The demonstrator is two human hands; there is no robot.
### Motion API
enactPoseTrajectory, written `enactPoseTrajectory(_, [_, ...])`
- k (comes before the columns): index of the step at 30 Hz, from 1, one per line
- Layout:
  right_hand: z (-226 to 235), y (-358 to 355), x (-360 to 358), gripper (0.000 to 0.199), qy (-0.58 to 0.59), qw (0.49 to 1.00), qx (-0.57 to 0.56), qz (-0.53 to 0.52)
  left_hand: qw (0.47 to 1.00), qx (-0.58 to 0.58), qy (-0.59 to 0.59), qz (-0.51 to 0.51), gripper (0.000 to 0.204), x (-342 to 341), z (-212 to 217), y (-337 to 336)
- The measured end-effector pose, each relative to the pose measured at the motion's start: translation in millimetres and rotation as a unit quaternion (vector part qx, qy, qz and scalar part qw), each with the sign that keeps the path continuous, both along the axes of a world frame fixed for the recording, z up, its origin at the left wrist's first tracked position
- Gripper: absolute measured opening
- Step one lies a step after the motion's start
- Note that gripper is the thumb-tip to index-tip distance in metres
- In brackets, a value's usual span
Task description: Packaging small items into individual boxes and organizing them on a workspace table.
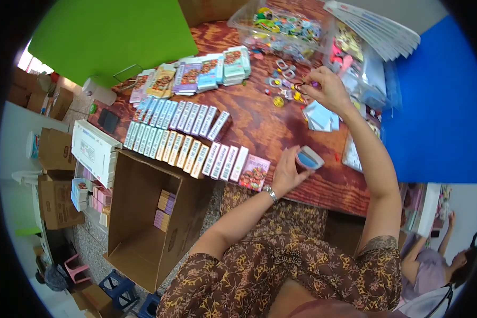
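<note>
My left hand (287,170), with a watch at the wrist, grips a small open box (309,158) near the table's front edge; its light blue inside faces up. Farther off to the right, my right hand (327,89) pinches a thin dark loop (299,86), perhaps a hair tie, above a scatter of small colourful trinkets (286,94). Light blue cards (320,116) lie loosely stacked just below that hand. Left of my left hand, a pink box (255,172) with a picture ends a row of small boxes (183,151) standing on edge.
Stacks of flat boxes (196,74) lie at the back left. Clear bins of trinkets (286,34) stand at the back, beside fanned white strips (376,29). An open cardboard carton (138,212) adjoins the table's front left. Another person (434,267) is at far right.
</note>
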State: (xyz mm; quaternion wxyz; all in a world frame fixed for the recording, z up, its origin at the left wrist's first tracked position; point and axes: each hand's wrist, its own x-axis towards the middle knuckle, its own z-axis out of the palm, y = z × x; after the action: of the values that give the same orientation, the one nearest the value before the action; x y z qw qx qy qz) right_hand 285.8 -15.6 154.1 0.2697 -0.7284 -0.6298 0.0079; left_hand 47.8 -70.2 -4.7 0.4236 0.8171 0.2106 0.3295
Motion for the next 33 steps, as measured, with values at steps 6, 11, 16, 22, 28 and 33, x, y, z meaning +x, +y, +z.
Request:
enactPoseTrajectory(6, [31, -84, -33, 0.017, 0.068, 0.997, -0.029, -0.037, 1.0, -0.005, -0.011, -0.006, 0.076, 10, 0, 2])
enactPoseTrajectory(11, [36, -121, -63, 0.017, 0.087, 0.994, -0.048, -0.045, 0.999, -0.026, -0.014, -0.016, 0.077, 9, 1, 1])
enactPoseTrajectory(16, [39, -144, -82, 0.018, 0.042, 0.997, -0.051, -0.047, 0.999, -0.03, 0.003, -0.024, 0.081, 6, 3, 0])
enactPoseTrajectory(22, [13, -152, -91, 0.018, 0.047, 0.995, -0.064, -0.065, 0.999, -0.026, -0.005, -0.04, 0.085, 7, 2, -1])
enactPoseTrajectory(28, [-5, -153, -94, 0.014, -0.038, 0.995, -0.056, -0.074, 1.0, 0.008, 0.004, -0.022, 0.091, 8, 3, 0])
enactPoseTrajectory(33, [-9, -154, -91, 0.014, -0.115, 0.991, -0.024, -0.064, 0.998, 0.024, 0.049, -0.011, 0.098, 11, 8, -1])
